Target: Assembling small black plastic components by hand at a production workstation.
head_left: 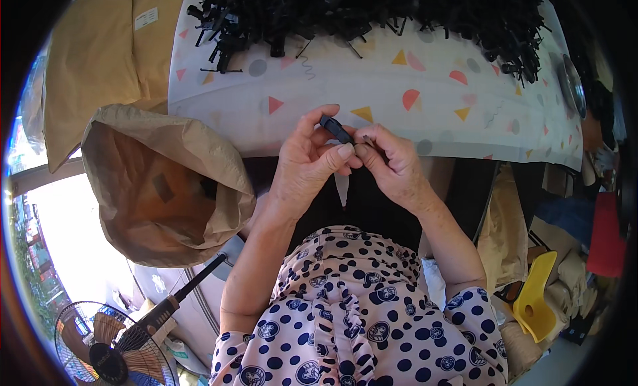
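Note:
My left hand (307,156) is closed round a small black plastic part (337,129), its thumb and fingers along the sides. The part is tilted, with its upper end standing clear of the fingertips. At its lower right end, my right hand (397,163) pinches with thumb and forefinger, touching my left fingertips. Whether a separate small piece sits in that pinch is hidden. Both hands are held up by the near edge of the table (345,73). Beyond them, a large heap of similar black plastic parts (372,10) covers its far side.
An open brown paper sack (226,160) stands left of my hands, with a dark piece inside. Further left are full brown sacks (93,60) and a standing fan (109,359). A metal dish (573,87) rests at the table's right edge. A yellow plastic seat (535,303) lies lower right.

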Demonstrator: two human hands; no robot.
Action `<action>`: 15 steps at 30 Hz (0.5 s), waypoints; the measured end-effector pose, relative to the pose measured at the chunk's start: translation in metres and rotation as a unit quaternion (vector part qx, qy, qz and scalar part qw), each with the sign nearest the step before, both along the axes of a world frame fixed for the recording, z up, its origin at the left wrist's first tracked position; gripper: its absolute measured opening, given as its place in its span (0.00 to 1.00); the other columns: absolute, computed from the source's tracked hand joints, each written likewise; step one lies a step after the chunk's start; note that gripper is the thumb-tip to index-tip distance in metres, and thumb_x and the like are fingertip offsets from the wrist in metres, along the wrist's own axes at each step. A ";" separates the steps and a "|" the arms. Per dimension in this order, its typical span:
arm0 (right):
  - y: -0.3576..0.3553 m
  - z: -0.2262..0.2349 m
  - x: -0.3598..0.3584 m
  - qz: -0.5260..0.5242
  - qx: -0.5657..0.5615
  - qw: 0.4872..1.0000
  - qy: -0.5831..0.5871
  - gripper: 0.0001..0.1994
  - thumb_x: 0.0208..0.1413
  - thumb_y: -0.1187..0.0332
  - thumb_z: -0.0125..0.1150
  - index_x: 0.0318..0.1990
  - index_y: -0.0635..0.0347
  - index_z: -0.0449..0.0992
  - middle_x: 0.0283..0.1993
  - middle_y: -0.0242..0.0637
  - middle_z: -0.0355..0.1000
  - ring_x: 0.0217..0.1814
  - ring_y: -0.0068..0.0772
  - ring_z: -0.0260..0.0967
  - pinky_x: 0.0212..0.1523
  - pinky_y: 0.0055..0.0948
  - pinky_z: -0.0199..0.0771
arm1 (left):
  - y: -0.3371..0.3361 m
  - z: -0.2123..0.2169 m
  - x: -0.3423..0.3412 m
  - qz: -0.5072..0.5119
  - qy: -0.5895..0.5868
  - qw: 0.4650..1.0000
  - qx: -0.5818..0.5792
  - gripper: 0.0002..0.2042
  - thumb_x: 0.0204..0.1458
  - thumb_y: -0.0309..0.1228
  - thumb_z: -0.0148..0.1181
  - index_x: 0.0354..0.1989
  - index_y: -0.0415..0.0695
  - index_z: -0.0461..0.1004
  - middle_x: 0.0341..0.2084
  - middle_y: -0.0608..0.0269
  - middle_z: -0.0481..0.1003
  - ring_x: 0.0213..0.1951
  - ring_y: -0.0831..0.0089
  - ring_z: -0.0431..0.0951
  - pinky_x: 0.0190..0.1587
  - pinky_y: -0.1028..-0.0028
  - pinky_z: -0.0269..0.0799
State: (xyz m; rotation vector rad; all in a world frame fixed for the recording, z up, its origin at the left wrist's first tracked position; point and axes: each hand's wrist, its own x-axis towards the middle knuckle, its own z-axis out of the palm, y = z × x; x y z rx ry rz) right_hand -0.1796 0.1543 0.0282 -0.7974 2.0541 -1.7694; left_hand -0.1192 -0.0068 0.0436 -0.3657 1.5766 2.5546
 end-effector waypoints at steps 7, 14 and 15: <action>-0.007 -0.005 0.012 -0.005 0.035 0.999 0.032 0.04 0.58 0.77 0.55 0.39 0.62 0.70 0.27 0.33 0.69 0.28 0.19 0.66 0.31 0.19 0.67 | 0.007 -0.001 0.014 0.060 0.025 0.995 -0.077 0.28 0.54 0.26 0.60 0.61 0.41 0.55 0.40 0.57 0.72 0.32 0.78 0.76 0.33 0.81 0.72; -0.010 -0.011 0.029 -0.021 0.067 0.995 0.071 0.05 0.58 0.78 0.55 0.41 0.64 0.69 0.31 0.35 0.74 0.30 0.21 0.69 0.33 0.20 0.70 | 0.008 -0.009 0.027 0.101 0.024 0.992 -0.074 0.22 0.57 0.29 0.56 0.59 0.43 0.61 0.40 0.57 0.75 0.31 0.79 0.76 0.33 0.82 0.73; -0.011 -0.010 0.032 -0.026 0.073 0.994 0.080 0.06 0.58 0.78 0.54 0.42 0.65 0.69 0.32 0.36 0.75 0.31 0.21 0.70 0.34 0.20 0.70 | 0.007 -0.010 0.029 0.104 0.025 0.991 -0.074 0.22 0.57 0.29 0.56 0.59 0.43 0.61 0.40 0.57 0.75 0.31 0.79 0.76 0.33 0.82 0.73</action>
